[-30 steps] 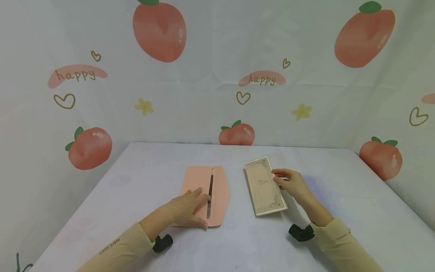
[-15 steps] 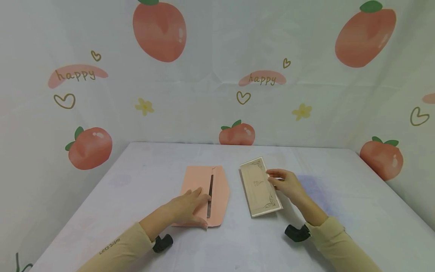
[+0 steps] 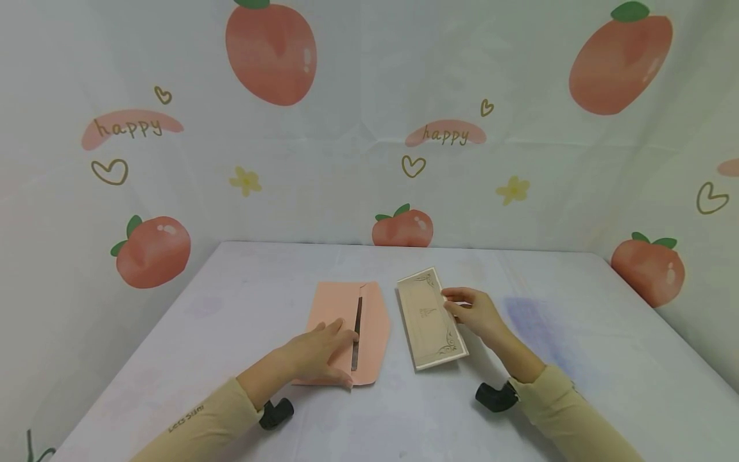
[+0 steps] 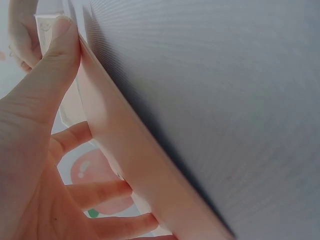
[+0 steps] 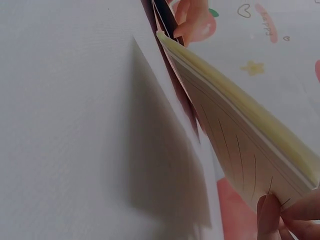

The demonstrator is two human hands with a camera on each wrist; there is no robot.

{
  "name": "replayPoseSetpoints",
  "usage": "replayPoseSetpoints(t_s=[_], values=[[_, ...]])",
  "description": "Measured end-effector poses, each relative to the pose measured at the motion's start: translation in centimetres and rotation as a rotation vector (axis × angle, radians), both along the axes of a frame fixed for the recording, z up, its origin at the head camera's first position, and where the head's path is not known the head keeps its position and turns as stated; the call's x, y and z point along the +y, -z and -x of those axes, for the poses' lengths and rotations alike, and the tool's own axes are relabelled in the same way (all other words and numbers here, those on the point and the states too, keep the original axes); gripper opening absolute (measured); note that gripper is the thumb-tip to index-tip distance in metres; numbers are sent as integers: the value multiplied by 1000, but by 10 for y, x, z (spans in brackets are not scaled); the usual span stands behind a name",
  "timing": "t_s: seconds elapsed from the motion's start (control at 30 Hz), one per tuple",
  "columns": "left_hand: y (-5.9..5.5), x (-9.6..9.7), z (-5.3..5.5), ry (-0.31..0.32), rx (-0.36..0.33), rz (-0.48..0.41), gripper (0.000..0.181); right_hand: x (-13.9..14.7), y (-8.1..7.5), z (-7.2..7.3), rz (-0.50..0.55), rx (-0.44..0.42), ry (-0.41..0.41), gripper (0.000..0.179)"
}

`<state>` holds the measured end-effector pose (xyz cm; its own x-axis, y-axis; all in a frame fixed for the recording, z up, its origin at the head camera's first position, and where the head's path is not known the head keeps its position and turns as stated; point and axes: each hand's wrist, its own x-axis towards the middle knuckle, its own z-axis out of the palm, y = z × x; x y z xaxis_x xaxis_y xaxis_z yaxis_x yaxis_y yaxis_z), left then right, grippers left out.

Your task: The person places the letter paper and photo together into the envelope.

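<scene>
A salmon-pink envelope (image 3: 374, 337) lies on the table, with a long dark slit along the fold of its pointed flap. My left hand (image 3: 316, 353) rests on it, fingers spread, one fingertip at the slit; in the left wrist view the thumb and fingertips touch the envelope's face (image 4: 135, 145). To the right of it, my right hand (image 3: 475, 314) pinches the long right edge of a beige greeting card (image 3: 426, 321) with ornate corners. Tilted, the card hangs above the table; its underside (image 5: 230, 135) shows ruled lines in the right wrist view.
The pale table (image 3: 242, 289) ends at a white cloth backdrop (image 3: 323, 173) printed with fruit, hearts and flowers. Black wrist cameras, one at the left cuff (image 3: 277, 414) and one at the right cuff (image 3: 496, 396), stick out close over the table.
My right hand has carried the card leftward, narrowing the gap to the envelope's flap. The left hand and the envelope have stayed in place.
</scene>
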<state>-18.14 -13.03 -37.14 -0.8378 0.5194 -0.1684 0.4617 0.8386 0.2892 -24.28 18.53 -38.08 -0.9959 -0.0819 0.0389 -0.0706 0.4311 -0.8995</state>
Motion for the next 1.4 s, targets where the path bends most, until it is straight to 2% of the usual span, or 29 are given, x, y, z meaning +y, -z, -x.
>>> replayPoseSetpoints(t_s=[0.97, 1.2, 1.4], values=[[-4, 1, -2, -20, -16, 1, 75, -29, -1, -1, 10, 12, -56, 30], [-2, 1, -1, 2, 14, 3, 75, -33, 1, -1, 7, 31, -89, 30], [-2, 1, -1, -3, 9, 1, 75, -38, 4, -1, 33, 36, -105, 29]])
